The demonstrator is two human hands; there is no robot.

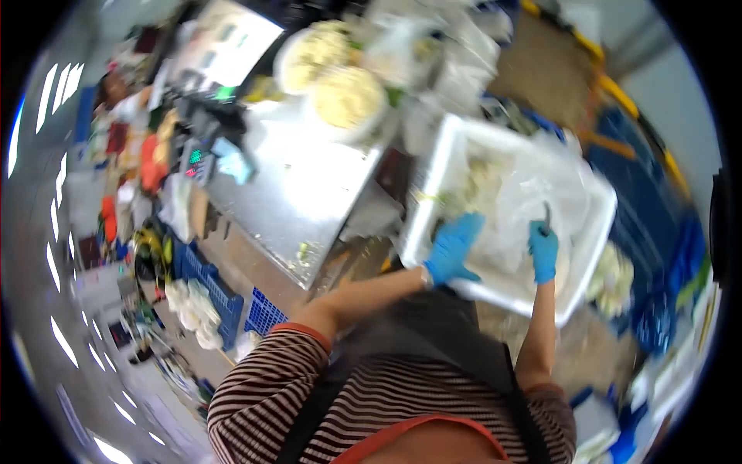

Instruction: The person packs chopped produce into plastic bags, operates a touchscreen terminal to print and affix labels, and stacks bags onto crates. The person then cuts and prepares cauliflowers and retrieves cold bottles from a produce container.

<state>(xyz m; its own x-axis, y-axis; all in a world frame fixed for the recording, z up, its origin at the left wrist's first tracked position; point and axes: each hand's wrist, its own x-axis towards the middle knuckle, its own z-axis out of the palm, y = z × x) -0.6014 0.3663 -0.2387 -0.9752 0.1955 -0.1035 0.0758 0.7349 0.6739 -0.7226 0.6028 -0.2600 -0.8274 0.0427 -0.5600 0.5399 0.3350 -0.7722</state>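
Observation:
Both my hands wear blue gloves. My left hand (454, 249) is spread over the near left part of a white foam box (433, 166), its fingers apart and nothing in its palm that I can see. Over the right side of the box, my right hand (544, 251) is closed around a small dark curved tool (547, 215), perhaps a knife. Clear plastic film (537, 189) covers much of the box's inside, and pale green vegetable pieces (483, 182) lie at its back left.
A metal table (294, 178) at the left bears bowls of chopped pale vegetable (348, 98) and a scale (197, 158). Cauliflower-like heads (613, 278) lie right of the box. Blue crates (207, 282) stand lower left. Another person (124, 100) is at the far left.

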